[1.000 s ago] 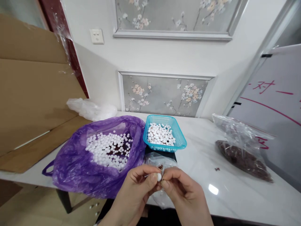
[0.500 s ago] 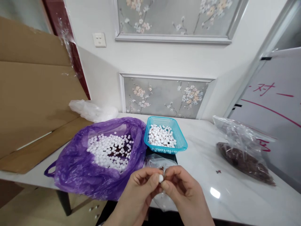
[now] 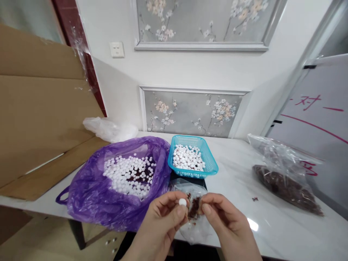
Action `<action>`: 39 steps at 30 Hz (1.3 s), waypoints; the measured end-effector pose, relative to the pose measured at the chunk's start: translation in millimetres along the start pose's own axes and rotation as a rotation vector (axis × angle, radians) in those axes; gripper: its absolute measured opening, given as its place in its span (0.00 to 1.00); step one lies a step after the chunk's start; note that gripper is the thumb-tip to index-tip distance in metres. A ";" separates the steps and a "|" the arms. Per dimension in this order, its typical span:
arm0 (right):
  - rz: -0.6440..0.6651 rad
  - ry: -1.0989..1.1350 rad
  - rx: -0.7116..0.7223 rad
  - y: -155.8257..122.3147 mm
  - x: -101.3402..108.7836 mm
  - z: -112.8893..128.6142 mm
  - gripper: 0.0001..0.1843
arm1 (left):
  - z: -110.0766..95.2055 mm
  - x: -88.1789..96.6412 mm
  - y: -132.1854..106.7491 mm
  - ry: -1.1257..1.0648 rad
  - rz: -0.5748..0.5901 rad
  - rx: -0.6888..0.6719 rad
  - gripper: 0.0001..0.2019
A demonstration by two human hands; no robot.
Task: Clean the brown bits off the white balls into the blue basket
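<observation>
My left hand (image 3: 161, 219) pinches a small white ball (image 3: 182, 202) between thumb and fingertips. Just to its right, my right hand (image 3: 231, 221) is closed, thumb against index finger; whatever is in that pinch is too small to make out. Under and between both hands lies a clear plastic bag (image 3: 194, 232) with small dark red pieces (image 3: 194, 207) on it or in it. Behind the hands stands a blue plastic basket (image 3: 212, 159) holding many white balls. To the left, an open purple plastic bag (image 3: 89, 201) contains more white balls and something dark.
A clear bag of brown pieces (image 3: 285, 186) lies on the right of the white table (image 3: 231, 152), with a few dark red bits (image 3: 255, 199) nearer. Cardboard (image 3: 40, 108) stands at left beside a crumpled white bag (image 3: 110, 128). Several balls (image 3: 114, 244) are on the floor.
My right hand has moved right, away from the ball and my left hand. The ball now sits higher in the left fingertips, and the dark red pieces show between the hands.
</observation>
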State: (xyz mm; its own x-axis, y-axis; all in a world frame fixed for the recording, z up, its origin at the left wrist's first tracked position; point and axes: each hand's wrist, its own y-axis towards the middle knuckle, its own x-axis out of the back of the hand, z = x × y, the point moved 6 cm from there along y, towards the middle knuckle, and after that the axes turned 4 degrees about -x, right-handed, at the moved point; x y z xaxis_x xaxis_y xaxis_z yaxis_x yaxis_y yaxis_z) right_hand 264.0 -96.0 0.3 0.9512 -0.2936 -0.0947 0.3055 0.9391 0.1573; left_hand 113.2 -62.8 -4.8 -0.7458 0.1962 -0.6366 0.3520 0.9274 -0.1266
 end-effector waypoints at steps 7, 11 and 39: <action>0.024 -0.250 0.005 -2.1 6.8 -0.6 0.09 | -30.1 14.2 14.0 0.141 -0.101 -0.181 0.13; 0.164 -0.576 0.061 2.0 -6.5 -12.8 0.11 | -46.8 13.6 22.0 0.221 -0.108 -0.300 0.13; 0.320 -1.185 0.157 19.9 -78.2 -49.7 0.23 | -107.7 60.7 126.8 1.594 0.031 -0.397 0.13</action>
State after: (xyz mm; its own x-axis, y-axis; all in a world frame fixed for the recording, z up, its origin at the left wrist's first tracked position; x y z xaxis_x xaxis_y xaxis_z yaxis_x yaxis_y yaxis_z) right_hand 193.6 -45.5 -38.0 0.4105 -0.1121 0.9049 -0.0233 0.9908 0.1333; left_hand 51.6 101.0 22.5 -0.6248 0.0918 0.7754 0.4058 0.8866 0.2220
